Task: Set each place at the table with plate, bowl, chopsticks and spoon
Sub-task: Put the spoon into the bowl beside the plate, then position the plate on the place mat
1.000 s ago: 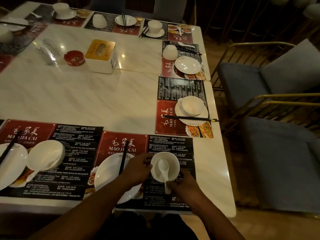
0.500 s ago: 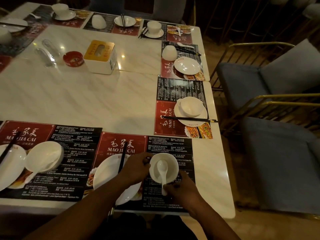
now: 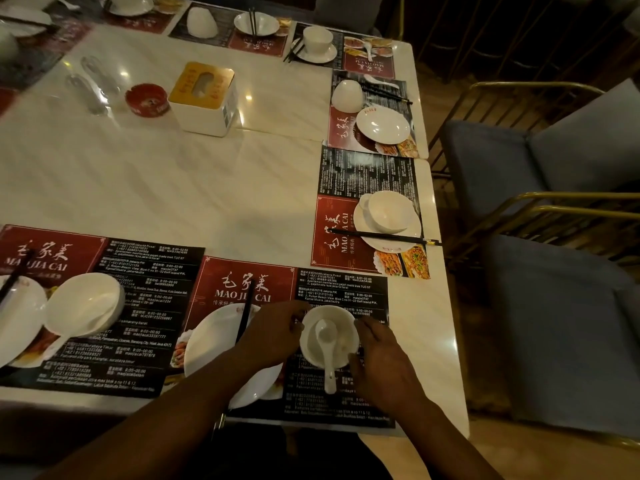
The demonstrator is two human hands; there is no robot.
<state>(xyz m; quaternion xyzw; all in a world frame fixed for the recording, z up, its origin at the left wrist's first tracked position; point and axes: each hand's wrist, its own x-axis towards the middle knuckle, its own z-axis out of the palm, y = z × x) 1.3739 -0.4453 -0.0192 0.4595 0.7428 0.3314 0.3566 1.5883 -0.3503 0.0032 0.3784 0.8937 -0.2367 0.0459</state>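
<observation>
Both hands cupping the bowl, left hand [image 3: 273,336] and right hand [image 3: 381,362] gripping bowl [image 3: 343,336] sides, spoon [image 3: 327,344] inside

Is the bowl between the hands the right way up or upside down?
Right way up. The bowl shows its open inside, with the white spoon lying in it, handle over the near rim. The left hand and right hand flank it.

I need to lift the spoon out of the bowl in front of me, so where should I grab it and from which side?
Probably by the handle end, coming from the near side. The spoon lies with its scoop down in the bowl and its handle sticking out over the near rim toward you, between the left hand and right hand.
</observation>
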